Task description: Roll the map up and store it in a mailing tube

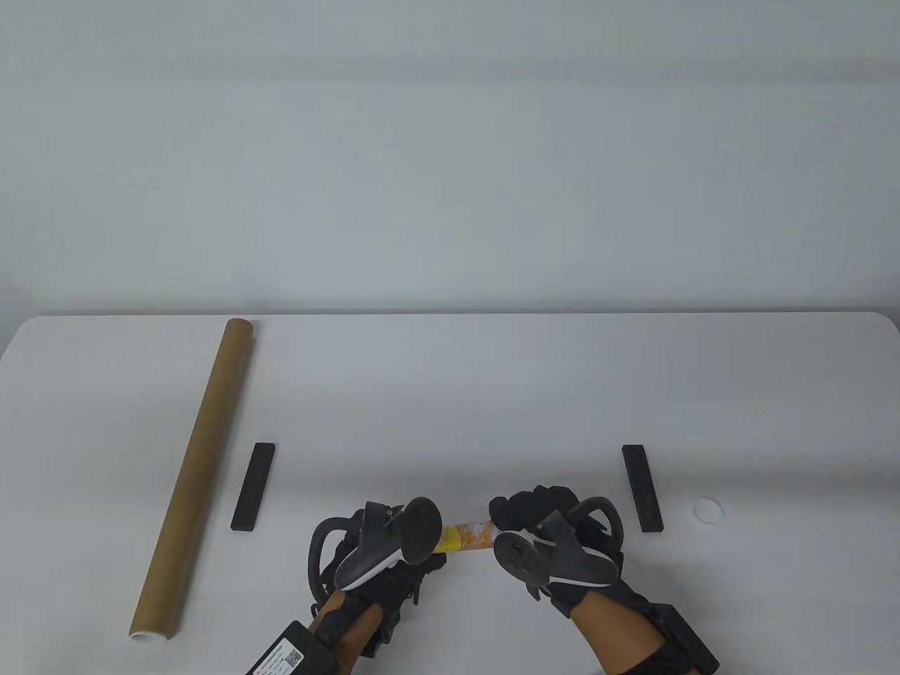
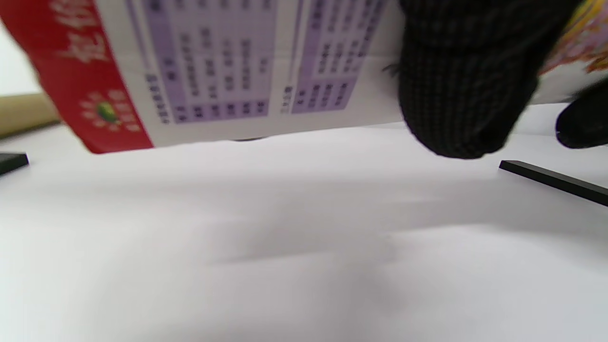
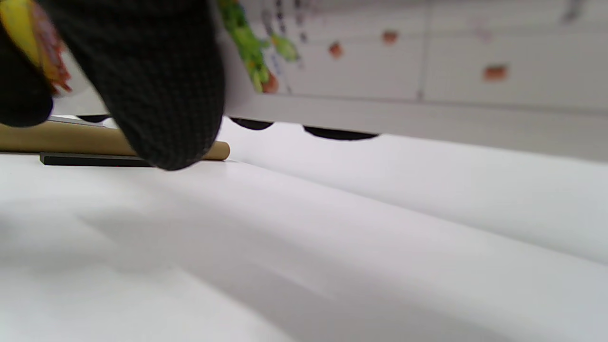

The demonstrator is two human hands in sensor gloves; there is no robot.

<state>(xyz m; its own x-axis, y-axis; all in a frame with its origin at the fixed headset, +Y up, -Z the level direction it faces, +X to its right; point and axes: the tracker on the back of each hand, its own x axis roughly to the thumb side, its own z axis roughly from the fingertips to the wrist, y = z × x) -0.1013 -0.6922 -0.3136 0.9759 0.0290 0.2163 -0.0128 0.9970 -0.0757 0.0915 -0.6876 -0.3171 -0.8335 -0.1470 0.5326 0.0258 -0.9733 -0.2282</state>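
Note:
The rolled map shows as a short yellow and orange stretch between my two hands, low in the table view. My left hand grips its left part and my right hand grips its right part; the trackers hide the roll's ends. In the left wrist view the map shows a red band and purple tables, with a gloved finger over it. In the right wrist view the map is lifted off the table behind a gloved finger. The brown mailing tube lies at the left, apart from both hands.
Two black bars lie on the white table, one left and one right of my hands. A small white round cap lies right of the right bar. The tube's near end is open.

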